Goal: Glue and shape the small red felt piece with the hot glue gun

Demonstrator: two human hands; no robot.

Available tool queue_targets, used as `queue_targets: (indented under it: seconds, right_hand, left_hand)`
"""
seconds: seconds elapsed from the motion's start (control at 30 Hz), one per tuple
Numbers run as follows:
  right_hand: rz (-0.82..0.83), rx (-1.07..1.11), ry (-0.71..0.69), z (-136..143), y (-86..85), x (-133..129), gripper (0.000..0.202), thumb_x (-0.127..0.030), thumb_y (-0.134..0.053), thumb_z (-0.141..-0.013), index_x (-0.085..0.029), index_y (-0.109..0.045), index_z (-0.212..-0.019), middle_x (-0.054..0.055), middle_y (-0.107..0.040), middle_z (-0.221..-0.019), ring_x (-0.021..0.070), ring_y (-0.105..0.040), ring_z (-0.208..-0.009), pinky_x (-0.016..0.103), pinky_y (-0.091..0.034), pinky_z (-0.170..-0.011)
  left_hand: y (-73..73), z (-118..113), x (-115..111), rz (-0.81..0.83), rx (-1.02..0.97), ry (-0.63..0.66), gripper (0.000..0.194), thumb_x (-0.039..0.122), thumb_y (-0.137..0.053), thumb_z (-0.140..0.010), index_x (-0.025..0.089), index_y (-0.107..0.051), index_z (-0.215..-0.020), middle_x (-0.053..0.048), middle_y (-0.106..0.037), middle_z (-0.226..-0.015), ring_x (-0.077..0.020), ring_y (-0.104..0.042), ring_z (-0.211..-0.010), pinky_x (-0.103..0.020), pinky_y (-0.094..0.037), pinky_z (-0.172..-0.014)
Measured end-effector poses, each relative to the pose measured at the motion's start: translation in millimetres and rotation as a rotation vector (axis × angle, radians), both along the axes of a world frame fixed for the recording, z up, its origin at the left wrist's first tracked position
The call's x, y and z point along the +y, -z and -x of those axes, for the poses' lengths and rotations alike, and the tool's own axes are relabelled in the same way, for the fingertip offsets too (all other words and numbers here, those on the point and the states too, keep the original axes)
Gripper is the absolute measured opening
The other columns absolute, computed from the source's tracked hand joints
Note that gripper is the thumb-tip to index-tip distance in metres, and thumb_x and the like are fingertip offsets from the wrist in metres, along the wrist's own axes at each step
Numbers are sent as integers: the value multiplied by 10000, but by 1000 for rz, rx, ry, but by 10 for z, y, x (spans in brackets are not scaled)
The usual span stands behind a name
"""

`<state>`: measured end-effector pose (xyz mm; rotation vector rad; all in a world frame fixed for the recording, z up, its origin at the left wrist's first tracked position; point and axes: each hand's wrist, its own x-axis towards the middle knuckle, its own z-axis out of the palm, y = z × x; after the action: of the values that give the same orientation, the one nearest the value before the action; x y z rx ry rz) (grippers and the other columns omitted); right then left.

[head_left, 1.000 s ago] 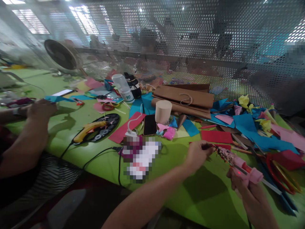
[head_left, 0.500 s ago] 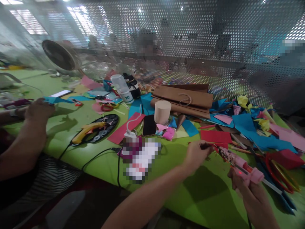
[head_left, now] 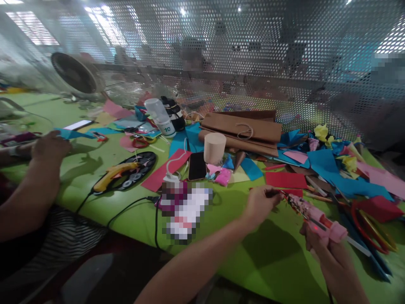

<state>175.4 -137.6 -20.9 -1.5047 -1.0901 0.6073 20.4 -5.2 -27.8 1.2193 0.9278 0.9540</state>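
Observation:
My right hand (head_left: 329, 249) is wrapped round a pink hot glue gun (head_left: 319, 221), whose nozzle points left. A whitish glue stick (head_left: 358, 245) pokes out of its back end, and a small red light glows on its side. My left hand (head_left: 261, 204) is pinched closed just in front of the nozzle tip. What its fingertips hold is too small to make out; a thin reddish edge shows beside them. Behind this hand lies a red paper piece (head_left: 284, 180) on the green table (head_left: 234, 240).
Scissors with red and yellow handles (head_left: 373, 228) lie right of the glue gun. Coloured paper scraps (head_left: 341, 173), a brown paper roll (head_left: 240, 131), a beige cylinder (head_left: 214, 148), a phone (head_left: 197, 166) and a yellow glue gun (head_left: 117, 173) lie behind. Another person's hand (head_left: 50, 145) holds blue paper at left.
The whole view has shifted slightly. The glue gun and my right hand sit a little further left, with the nozzle close to my left fingertips. Both grips look the same.

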Motion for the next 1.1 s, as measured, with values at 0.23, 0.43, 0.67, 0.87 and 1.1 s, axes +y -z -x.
queue_targets:
  seconds: [0.23,0.43,0.67,0.87,1.1]
  right_hand:
    - [50,18,-31,-7,-27,9,343,-568,-760,-774,-232,-693,-779,71,-662,-798,227,-587,-735,304,-502,-591]
    - [40,-3,-10,16,-3,-15,334,-565,-704,-840,-231,-697,-848,65,-655,-814,228,-596,-787,297,-503,-634]
    - [81,-20,-47,-121,0,-28,363,-579,-721,-820,-217,-701,-817,73,-674,-802,230,-601,-752,300,-503,-618]
    - [78,-12,9,-64,20,-55,349,-570,-691,-852,-221,-703,-864,54,-651,-775,215,-579,-731,288,-483,-608]
    - [123,-20,-80,-232,71,-37,342,-560,-725,-833,-220,-689,-826,71,-695,-852,220,-621,-765,296,-528,-647]
  left_hand:
    - [13,-1,-6,14,-33,5,202,310,-745,-796,108,-742,-791,-9,-611,-658,-97,-511,-589,-228,-448,-559]
    - [-7,-2,-2,8,-19,8,188,289,-737,-798,101,-741,-788,-5,-596,-649,-86,-497,-572,-214,-402,-531]
    - [-9,-18,-2,26,-10,2,190,288,-730,-806,100,-754,-794,14,-568,-609,-73,-462,-537,-213,-405,-529]
    - [-9,-21,4,31,-6,-2,185,283,-737,-810,101,-752,-786,16,-568,-603,-72,-463,-532,-205,-392,-509]
    - [-6,-19,1,23,-3,-15,200,305,-745,-801,106,-756,-792,8,-583,-614,-79,-481,-539,-203,-410,-504]
